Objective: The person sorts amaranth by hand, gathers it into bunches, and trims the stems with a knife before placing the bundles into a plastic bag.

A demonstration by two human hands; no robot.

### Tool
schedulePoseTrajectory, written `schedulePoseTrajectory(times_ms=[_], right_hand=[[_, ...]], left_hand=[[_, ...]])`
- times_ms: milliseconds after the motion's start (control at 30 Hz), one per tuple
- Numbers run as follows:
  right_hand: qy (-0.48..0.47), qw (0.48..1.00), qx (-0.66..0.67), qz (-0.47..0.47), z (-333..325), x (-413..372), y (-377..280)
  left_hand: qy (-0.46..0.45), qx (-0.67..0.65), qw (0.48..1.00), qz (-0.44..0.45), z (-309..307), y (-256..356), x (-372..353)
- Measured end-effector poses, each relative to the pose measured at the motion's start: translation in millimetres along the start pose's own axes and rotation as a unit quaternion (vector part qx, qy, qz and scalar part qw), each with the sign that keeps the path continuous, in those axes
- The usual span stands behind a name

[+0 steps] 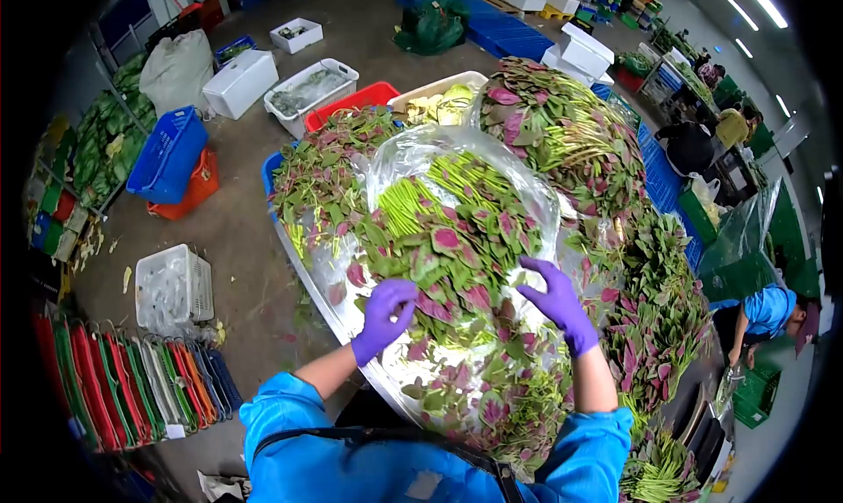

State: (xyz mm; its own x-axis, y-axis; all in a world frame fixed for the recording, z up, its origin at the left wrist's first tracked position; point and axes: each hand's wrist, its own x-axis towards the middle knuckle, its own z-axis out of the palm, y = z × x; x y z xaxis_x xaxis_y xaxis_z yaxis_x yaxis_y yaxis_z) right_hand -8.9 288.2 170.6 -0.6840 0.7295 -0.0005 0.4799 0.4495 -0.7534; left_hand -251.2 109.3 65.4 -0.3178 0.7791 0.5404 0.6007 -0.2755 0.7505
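Bunched amaranth point(448, 248) with purple-centred leaves and pale green stems lies in front of me, stems pointing away. A clear plastic bag point(534, 191) lies spread beneath and behind it. My left hand point(385, 318), in a purple glove, is at the left edge of the leaves, its fingers loosely curled with a gap to the thumb. On the right side of the bunch, my right hand point(558, 303), also gloved in purple, has its thumb and fingers spread. I see nothing held in either hand. Loose amaranth leaves point(492, 398) cover the table between my forearms.
A large amaranth heap point(571, 134) stands behind right, with more amaranth point(654, 318) along the right side. The table's metal edge point(329, 305) runs down the left. Blue point(169, 156) and white crates point(174, 288) sit on the floor. A co-worker in blue point(764, 314) bends at the right.
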Motion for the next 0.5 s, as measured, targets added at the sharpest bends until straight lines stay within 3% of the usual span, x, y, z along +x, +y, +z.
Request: schedulePoseTrajectory(times_ms=[100,167,233,300,400,500], right_hand=[[0.019,0.999,0.042,0.015,52,84,-12],[-0.019,0.997,0.065,0.033,85,136,-9],[-0.017,0.976,0.199,0.092,127,177,4],[-0.052,0.992,0.03,0.107,151,209,21],[-0.21,0.956,-0.096,0.178,174,231,34],[-0.197,0.96,-0.03,0.195,173,238,57]], left_hand=[[0.04,0.032,0.999,-0.005,-13,-52,37],[0.064,-0.015,0.995,-0.075,-13,-76,54],[0.064,-0.039,0.993,-0.096,-13,-100,65],[0.068,-0.064,0.987,-0.131,-12,-116,69],[0.08,-0.068,0.984,-0.141,-12,-136,73],[0.093,-0.066,0.983,-0.145,-8,-157,71]])
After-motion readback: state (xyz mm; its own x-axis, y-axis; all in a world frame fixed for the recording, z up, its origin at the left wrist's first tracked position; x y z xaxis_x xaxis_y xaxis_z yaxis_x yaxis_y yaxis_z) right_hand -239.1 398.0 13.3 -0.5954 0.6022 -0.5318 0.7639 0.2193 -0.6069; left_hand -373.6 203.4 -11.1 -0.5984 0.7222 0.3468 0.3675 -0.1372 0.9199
